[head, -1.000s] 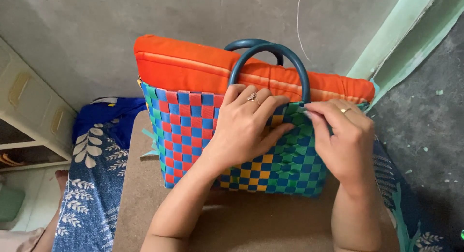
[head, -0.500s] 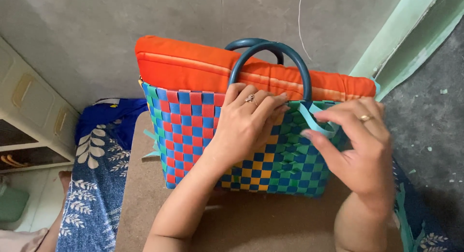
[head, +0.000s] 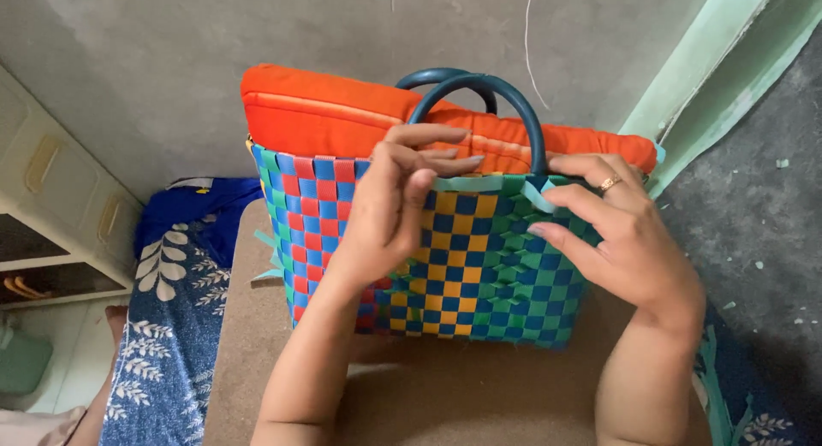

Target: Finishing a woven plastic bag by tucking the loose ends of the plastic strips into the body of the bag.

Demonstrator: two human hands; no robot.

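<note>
A woven plastic basket [head: 479, 275] in blue, red, yellow and green checks stands on a brown board. An orange cushion [head: 325, 112] fills its top, and two dark teal handles [head: 522, 104] arch over it. My left hand [head: 394, 206] pinches a pale green strip [head: 467, 183] along the basket's upper rim. My right hand [head: 616, 232], with a ring on one finger, holds the same strip's other end near the handle base, fingers spread over the weave.
The brown board [head: 445, 395] lies across my lap over blue floral cloth [head: 171, 326]. A pale cabinet with drawers [head: 51, 206] stands at left. A grey wall is behind, a green door frame [head: 711, 61] at right.
My left hand has lifted from the basket's side to the rim and now pinches the strip. My right hand has drawn the strip flat along the rim.
</note>
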